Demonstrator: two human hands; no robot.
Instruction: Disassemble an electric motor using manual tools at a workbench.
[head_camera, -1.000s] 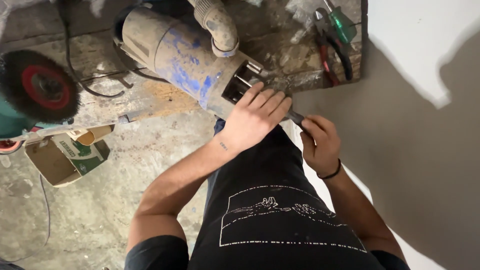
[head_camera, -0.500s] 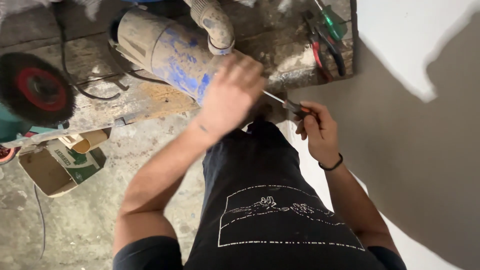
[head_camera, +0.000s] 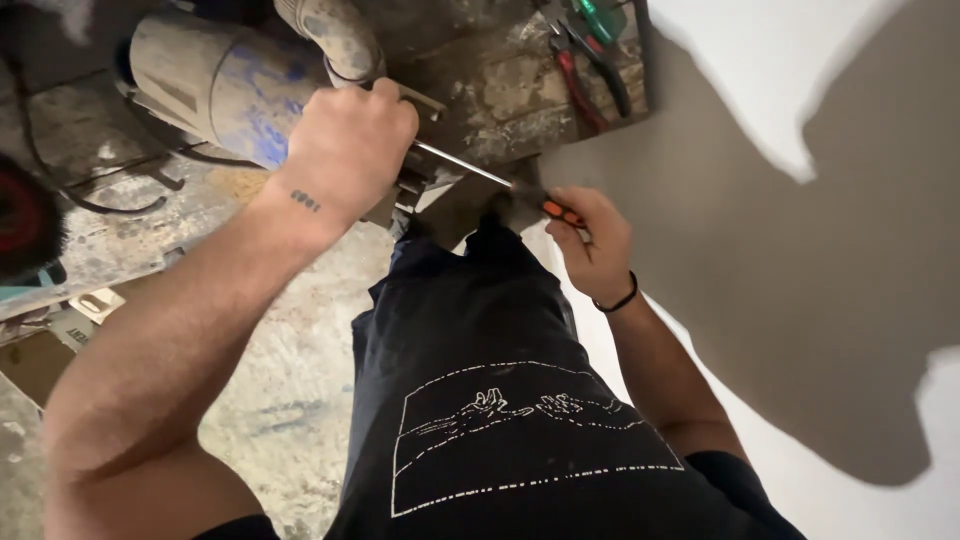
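Head view, looking down at a dusty power tool (head_camera: 225, 85) with a grey, blue-smeared barrel, lying on a stained wooden table (head_camera: 500, 95). The left hand (head_camera: 350, 145) is closed over the near end of the power tool, and its knuckles hide the part being worked on; what the palm presses cannot be made out. A thin metal shaft (head_camera: 465, 165) emerges from under that hand and runs to the right of the power tool, ending in an orange handle (head_camera: 562, 212). This is a screwdriver, and its tip is hidden beneath the left hand. The right hand (head_camera: 590, 240) is clamped on the handle, fingers curled round it, so most of the handle is covered.

The far end of the power tool is cut off by the top edge. A grey side grip (head_camera: 330, 35) stands up from it, partly cropped. Right of the power tool, at the table's far corner, lie pliers (head_camera: 585, 70) with red and green grips, half out of view. Left of the power tool a red disc (head_camera: 25, 215) is cropped by the edge. Black cables (head_camera: 110, 185) loop below the barrel. The table's right edge meets a pale wall (head_camera: 800, 200), leaving little room beside the right hand.
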